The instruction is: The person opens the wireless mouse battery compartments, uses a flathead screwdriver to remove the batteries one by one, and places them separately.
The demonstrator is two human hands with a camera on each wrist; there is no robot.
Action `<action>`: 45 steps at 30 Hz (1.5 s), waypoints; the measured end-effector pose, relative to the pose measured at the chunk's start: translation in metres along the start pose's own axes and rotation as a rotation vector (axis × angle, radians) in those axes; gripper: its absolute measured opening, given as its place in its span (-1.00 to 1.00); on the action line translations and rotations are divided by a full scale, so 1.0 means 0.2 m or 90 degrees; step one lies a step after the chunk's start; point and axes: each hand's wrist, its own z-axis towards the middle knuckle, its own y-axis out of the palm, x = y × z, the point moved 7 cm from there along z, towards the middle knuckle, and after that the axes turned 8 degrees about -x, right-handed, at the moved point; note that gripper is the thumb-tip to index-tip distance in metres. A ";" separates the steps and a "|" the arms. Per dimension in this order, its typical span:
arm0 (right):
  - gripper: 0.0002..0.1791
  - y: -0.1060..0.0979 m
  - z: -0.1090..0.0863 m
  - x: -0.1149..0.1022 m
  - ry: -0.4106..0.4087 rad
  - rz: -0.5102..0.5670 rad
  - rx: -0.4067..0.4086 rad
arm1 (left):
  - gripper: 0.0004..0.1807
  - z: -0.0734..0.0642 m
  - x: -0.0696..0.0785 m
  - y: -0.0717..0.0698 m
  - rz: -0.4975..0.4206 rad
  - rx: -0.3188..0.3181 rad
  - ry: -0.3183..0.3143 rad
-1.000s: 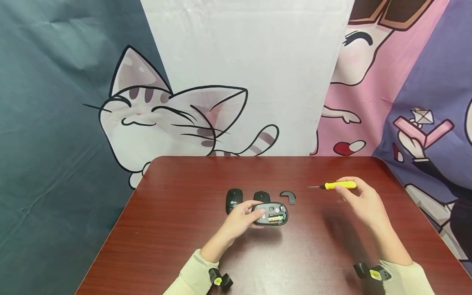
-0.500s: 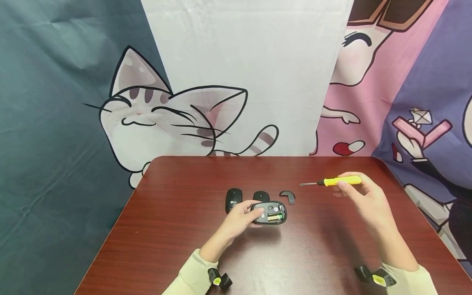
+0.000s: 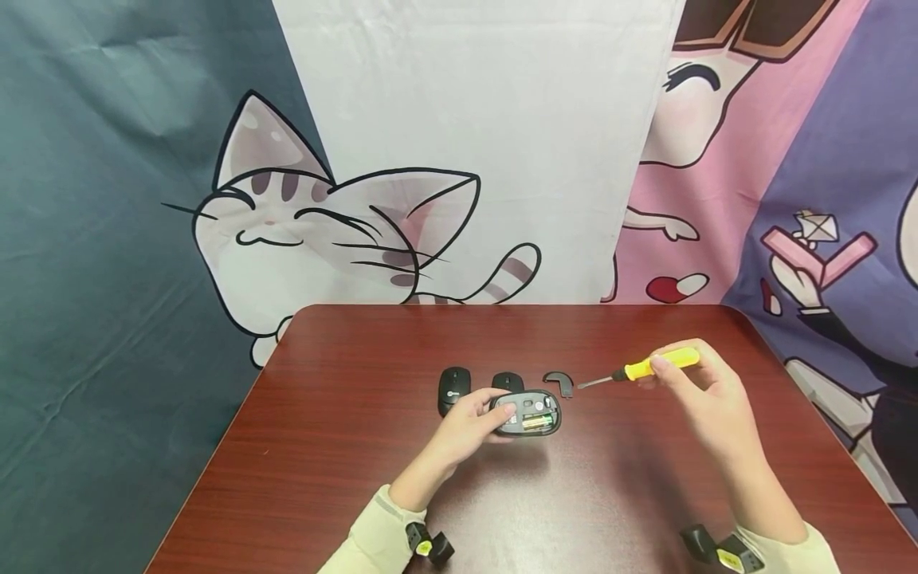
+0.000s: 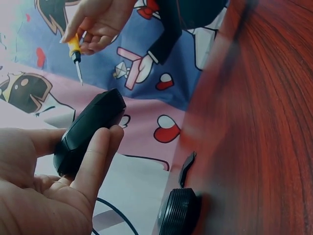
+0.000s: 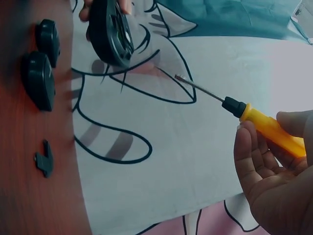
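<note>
My left hand (image 3: 469,426) grips a black computer mouse (image 3: 529,413) above the table, its underside turned up toward the head camera. The battery bay lies uncovered, with a battery (image 3: 538,422) inside and the thumb pressing the left end. Off to the right, my right hand (image 3: 706,399) holds a screwdriver (image 3: 660,364) by its yellow handle. The screwdriver's metal tip points left and slightly down, apart from the mouse. On the table behind the mouse lies a curved black battery cover (image 3: 559,383). In the right wrist view, thumb and fingers close round the yellow handle (image 5: 274,129).
Two more black mice stand on the table: one at left (image 3: 455,389), and another (image 3: 508,382) partly hidden behind the held mouse. The reddish-brown table (image 3: 344,446) ends at the back against a cartoon-printed cloth (image 3: 488,119). Each wrist wears a small black camera.
My right hand rose slightly with the screwdriver, then tilted its tip down and left, nearer the held mouse. The left hand and its mouse have barely moved.
</note>
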 end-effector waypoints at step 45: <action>-0.53 0.28 -0.16 -0.05 -0.189 -0.366 -0.058 | -0.58 0.03 0.00 0.01 -0.017 0.037 -0.004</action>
